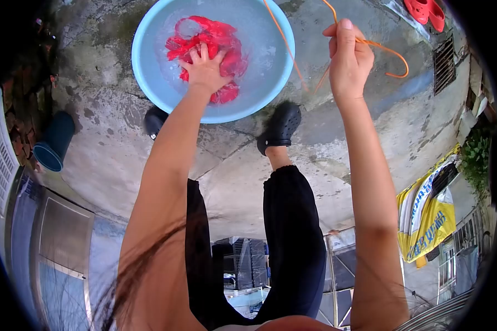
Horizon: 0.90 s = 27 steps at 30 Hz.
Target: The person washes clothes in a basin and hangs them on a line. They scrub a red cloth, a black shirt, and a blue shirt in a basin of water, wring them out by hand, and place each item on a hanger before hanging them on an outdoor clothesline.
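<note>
A light blue basin (140,71) of water stands on the concrete ground, with wet red cloth (230,55) in it. My left hand (206,69) lies on the cloth, its fingers spread. To the right of the basin, my right hand (350,58) is raised with its fingers wrapped round an orange wire hanger (400,58). The hanger's hook sticks out to the right of the hand, and its thin sides reach left over the basin's right rim.
Black clogs (281,126) are on my feet just below the basin. A dark bucket (54,142) stands at the left. Red clogs (427,12) and a drain grate (444,64) are at the upper right. A yellow and white sack (428,212) lies at the right.
</note>
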{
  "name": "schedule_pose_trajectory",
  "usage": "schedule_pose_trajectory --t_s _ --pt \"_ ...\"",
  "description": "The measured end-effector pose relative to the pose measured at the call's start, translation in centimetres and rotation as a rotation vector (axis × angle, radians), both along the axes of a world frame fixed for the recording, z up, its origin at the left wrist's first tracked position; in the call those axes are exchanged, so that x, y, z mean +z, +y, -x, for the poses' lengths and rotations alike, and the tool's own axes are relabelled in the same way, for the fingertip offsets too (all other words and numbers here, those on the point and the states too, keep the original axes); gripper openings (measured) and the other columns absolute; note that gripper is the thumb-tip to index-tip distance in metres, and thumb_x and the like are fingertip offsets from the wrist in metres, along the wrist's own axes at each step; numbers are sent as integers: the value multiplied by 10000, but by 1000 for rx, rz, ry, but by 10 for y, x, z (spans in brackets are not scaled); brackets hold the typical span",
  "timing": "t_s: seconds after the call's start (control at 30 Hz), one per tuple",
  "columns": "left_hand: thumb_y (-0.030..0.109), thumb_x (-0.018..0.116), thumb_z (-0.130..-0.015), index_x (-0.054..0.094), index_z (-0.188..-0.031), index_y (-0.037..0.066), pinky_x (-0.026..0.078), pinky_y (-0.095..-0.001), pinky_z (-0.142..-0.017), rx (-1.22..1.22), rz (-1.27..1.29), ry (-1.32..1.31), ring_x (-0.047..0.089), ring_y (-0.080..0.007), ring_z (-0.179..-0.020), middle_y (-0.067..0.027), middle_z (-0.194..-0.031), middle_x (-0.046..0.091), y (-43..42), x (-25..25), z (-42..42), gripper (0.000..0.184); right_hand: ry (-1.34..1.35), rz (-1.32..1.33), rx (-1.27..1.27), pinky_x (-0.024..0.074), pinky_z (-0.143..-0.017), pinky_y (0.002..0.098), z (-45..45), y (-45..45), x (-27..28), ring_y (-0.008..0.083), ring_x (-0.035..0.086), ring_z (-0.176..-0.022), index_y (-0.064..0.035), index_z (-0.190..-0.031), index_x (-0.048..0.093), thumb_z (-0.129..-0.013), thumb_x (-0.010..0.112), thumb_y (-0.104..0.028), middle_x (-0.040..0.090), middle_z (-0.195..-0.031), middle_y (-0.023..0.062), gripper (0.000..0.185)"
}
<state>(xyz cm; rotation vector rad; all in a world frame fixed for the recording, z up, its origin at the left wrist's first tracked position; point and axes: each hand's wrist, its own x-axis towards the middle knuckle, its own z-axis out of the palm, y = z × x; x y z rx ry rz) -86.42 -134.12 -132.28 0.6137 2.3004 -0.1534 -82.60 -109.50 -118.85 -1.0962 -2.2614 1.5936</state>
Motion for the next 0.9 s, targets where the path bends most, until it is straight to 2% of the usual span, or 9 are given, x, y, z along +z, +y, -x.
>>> schedule_pose_trajectory --t_s 0.17,0.37,0.43,0.5,0.53,0.7,0.77,0.8,0.9 --pt "56 587 -740 623 -1119 167 486 -375 -867 300 -419 91 610 -286 -934 -135 -1128 599 -31 -34 28 397 -24 392 -283 271 -470 242 -5 3 4 54 322 -492 -40 -681 552 -952 475 -320 373 -510 -44 398" --pt "-47 509 -730 624 -1118 86 495 -310 -810 950 -1009 -360 640 -241 -894 -140 -1002 643 -48 42 36 426 -56 452 -311 236 -468 235 -16 -9 28 53 286 -488 -46 -665 536 -945 471 -308 353 -520 -53 389" --pt "50 609 -745 603 -1174 138 455 -353 -908 786 -926 -293 570 -285 -1063 -173 -1178 559 -51 45 41 438 -54 433 -329 234 -469 233 -19 -13 27 51 288 -493 -48 -668 543 -946 478 -324 353 -527 -54 397" --pt "252 717 -726 535 -1270 216 356 -442 -1020 357 -585 83 383 -350 -1257 -198 -1406 307 -43 44 37 574 -64 408 -336 235 -471 232 -22 -18 24 50 291 -497 -50 -671 548 -949 480 -341 354 -528 -54 408" --pt "464 776 -638 411 -1371 300 236 -569 -1065 388 -430 -27 199 -397 -1342 -181 -1484 58 -36 43 41 835 -77 378 -344 236 -473 231 -23 -21 21 50 294 -501 -51 -673 554 -951 482 -358 354 -530 -54 420" --pt "568 798 -560 252 -1444 340 262 -704 -973 253 -92 2 146 -466 -1344 -199 -1487 48 -9 7 17 1063 -90 384 -225 256 -482 248 -21 -31 4 79 311 -497 -30 -751 572 -980 440 -331 367 -518 -28 400" --pt "504 807 -588 321 -1420 303 327 -678 -948 137 -24 -49 158 -475 -1329 -182 -1479 114 -5 -4 14 984 -93 376 -169 260 -483 249 -15 -32 -18 81 312 -504 -30 -768 582 -984 432 -339 377 -526 -26 406" --pt "407 814 -616 398 -1373 254 422 -573 -929 61 -38 103 317 -435 -1273 -195 -1381 330 -7 -13 10 877 -138 409 -160 277 -484 245 -16 -30 -34 77 346 -517 -39 -755 601 -963 463 -376 414 -539 -26 419" --pt "308 796 -651 477 -1302 198 476 -455 -900 210 -181 7 515 -383 -1103 -184 -1210 497 -25 -40 19 733 -336 436 -219 328 -508 243 -18 -23 -84 85 422 -546 -42 -745 626 -930 502 -433 486 -574 -10 450"
